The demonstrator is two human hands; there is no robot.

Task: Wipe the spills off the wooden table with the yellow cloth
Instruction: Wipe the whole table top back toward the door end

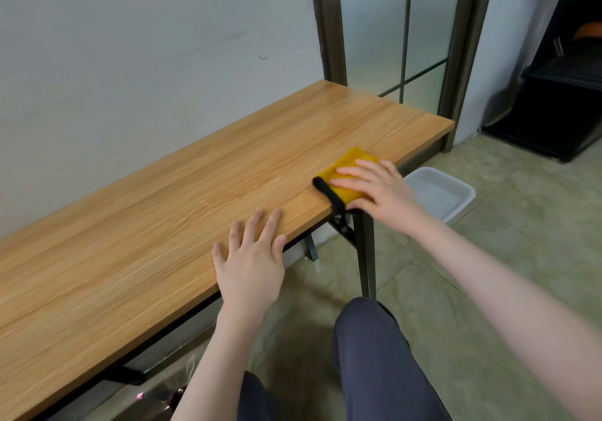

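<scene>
Yellow on honey-brown wood grain

The yellow cloth point(348, 173) carries a black edge strip; the surface point(163, 225) shows light brown wood with streaky darker grain and black legs. The basin point(439, 192) is white, the floor point(488, 274) mottled grey-green, the wall point(130, 62) pale grey, the trousers point(374, 355) dark blue-grey.

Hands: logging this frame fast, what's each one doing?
Left hand: open, flat on the wooden table, holding nothing.
Right hand: open, pressing flat on the yellow cloth.
</scene>
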